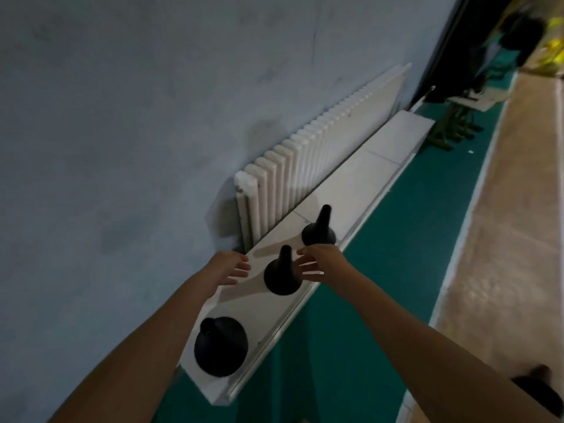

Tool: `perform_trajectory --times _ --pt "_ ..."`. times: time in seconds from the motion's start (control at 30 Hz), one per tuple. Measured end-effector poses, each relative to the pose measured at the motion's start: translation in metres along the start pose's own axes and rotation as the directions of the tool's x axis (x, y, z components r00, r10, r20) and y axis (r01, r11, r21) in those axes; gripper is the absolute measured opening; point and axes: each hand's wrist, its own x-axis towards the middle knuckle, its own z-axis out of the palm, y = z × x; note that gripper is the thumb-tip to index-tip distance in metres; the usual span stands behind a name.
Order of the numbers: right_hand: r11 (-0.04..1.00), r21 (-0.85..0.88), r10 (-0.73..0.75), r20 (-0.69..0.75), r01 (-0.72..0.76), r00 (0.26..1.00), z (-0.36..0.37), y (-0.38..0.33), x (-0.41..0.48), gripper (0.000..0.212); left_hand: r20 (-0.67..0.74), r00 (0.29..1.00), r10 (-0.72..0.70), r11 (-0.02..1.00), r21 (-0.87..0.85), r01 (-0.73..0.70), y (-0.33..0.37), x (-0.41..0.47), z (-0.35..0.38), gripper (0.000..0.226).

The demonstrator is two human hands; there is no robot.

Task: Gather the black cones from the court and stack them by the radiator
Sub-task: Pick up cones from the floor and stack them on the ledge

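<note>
Three black cones stand upright in a row on a white ledge (pixel 351 190) in front of the white radiator (pixel 305 166). The nearest cone (pixel 221 349) is at the ledge's near end. The middle cone (pixel 280 276) stands between my hands. My left hand (pixel 230 267) is just left of it, fingers spread, holding nothing. My right hand (pixel 320 262) is just right of its tip, fingers apart and empty. The far cone (pixel 319 230) sits right behind my right hand, next to the radiator.
A grey-blue wall (pixel 137 117) runs along the left. Green floor (pixel 396 254) borders the ledge, with a tan court surface (pixel 512 224) to the right. Dark stands and a blurred person are at the far top right. A dark shoe (pixel 537 389) shows at the bottom right.
</note>
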Motion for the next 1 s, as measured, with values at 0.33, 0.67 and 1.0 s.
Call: perform_trajectory --times 0.33,0.67,1.0 --pt "0.955 0.209 -0.136 -0.318 0.209 0.938 -0.091 0.019 -0.058 0.013 0.312 0.94 0.14 0.918 0.315 -0.241 0.076 -0.01 0.093 0.02" --pt "0.858 0.38 -0.005 -0.667 0.345 0.745 -0.12 0.127 -0.164 0.007 0.653 0.757 0.028 0.767 0.471 -0.435 0.044 -0.062 0.194 0.019" --pt "0.671 0.493 0.297 -0.863 0.553 0.409 -0.141 0.257 -0.324 0.007 0.873 0.457 -0.171 0.486 0.478 -0.732 -0.043 -0.23 0.322 0.025"
